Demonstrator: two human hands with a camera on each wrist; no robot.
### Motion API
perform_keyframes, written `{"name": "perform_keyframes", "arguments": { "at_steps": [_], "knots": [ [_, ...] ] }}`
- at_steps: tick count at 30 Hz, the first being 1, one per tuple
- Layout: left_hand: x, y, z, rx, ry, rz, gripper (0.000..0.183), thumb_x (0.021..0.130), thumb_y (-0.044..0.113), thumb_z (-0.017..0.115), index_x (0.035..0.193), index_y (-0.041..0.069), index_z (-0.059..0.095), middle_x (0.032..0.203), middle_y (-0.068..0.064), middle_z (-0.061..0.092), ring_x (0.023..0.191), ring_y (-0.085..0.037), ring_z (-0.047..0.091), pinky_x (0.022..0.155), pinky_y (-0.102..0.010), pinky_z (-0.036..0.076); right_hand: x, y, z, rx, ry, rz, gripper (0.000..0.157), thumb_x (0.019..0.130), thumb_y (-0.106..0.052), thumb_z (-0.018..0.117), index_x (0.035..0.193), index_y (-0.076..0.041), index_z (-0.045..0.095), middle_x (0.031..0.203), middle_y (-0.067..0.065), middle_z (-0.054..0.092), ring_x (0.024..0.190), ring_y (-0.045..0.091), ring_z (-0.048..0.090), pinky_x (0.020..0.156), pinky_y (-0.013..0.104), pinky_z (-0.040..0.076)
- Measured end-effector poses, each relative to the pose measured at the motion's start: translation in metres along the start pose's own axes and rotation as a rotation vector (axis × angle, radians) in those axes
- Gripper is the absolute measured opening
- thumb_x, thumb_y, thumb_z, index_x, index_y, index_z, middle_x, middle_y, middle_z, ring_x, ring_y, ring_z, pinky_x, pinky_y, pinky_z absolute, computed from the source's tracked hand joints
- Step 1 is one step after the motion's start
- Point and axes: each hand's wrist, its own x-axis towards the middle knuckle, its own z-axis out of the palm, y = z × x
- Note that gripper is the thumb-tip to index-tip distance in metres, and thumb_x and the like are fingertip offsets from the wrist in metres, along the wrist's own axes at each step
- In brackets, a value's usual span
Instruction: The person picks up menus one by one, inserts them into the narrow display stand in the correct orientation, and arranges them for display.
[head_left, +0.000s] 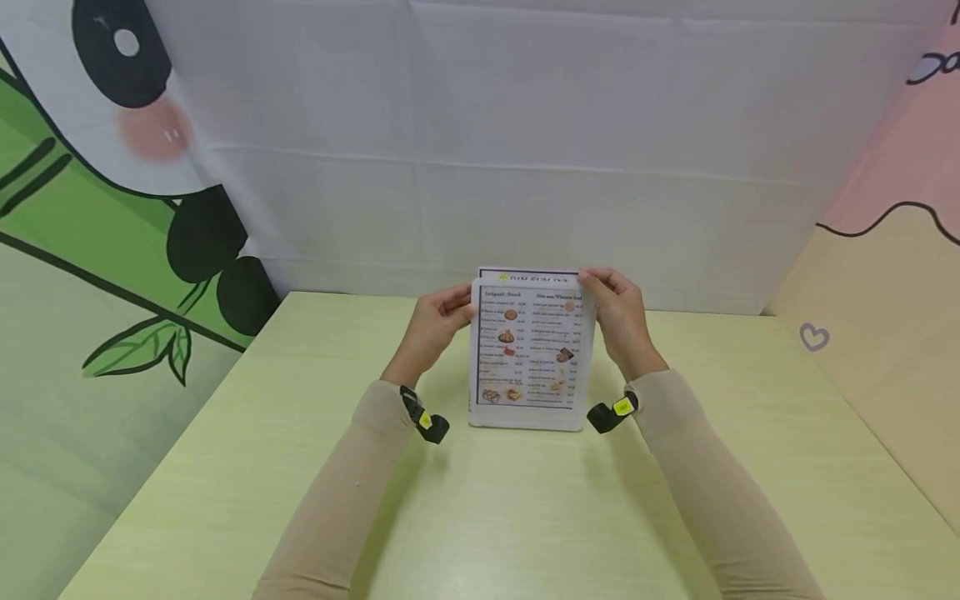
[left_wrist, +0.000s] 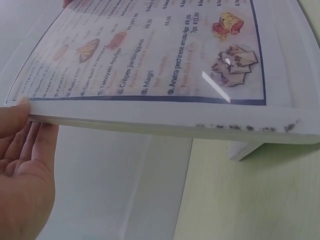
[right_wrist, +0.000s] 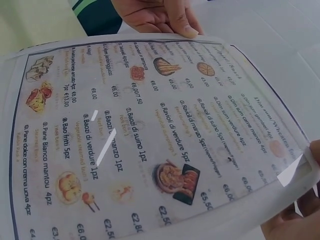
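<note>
A printed food menu (head_left: 531, 350) with small dish pictures sits in a white-edged display stand (head_left: 525, 420), held upright above the table. At the top, a sheet strip (head_left: 536, 276) with a dark heading shows above the stand's edge. My left hand (head_left: 435, 327) grips the upper left edge, thumb (left_wrist: 17, 114) on the front and fingers behind. With my right hand (head_left: 621, 321) I pinch the upper right corner, where the strip comes out. In the left wrist view a white foot (left_wrist: 241, 150) projects behind the stand. Dark scuffs (left_wrist: 250, 127) mark its side rim.
The pale wooden table (head_left: 480, 517) runs back to a white cloth wall (head_left: 525, 167). Printed cloth panels with a green leaf (head_left: 135, 350) and a small heart (head_left: 813, 337) stand at the sides. Each wrist wears a black camera strap (head_left: 427, 421).
</note>
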Motion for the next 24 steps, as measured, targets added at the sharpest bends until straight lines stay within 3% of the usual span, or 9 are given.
{"name": "perform_keyframes", "arguments": {
  "at_steps": [9,24],
  "knots": [
    [-0.004,-0.002,-0.002,0.006,-0.008,-0.003,0.043,0.096,0.011,0.059,0.138,0.004,0.051,0.131,-0.013,0.061,0.117,-0.024,0.061,0.098,-0.031,0.053,-0.007,0.003,0.001,-0.004,0.009,-0.001,0.017,0.093,-0.025,0.064,0.105,-0.012,0.063,0.099,-0.002,0.063,0.084,0.01,0.06,0.075,0.017,0.054],
    [-0.01,0.0,-0.005,0.007,-0.027,-0.007,0.044,0.096,0.01,0.058,0.138,0.004,0.051,0.131,-0.013,0.061,0.117,-0.024,0.061,0.098,-0.03,0.053,-0.017,0.005,0.003,-0.067,0.004,-0.01,0.032,0.089,-0.038,0.068,0.105,-0.012,0.064,0.097,-0.003,0.067,0.082,0.011,0.062,0.078,0.02,0.053]
  ]
}}
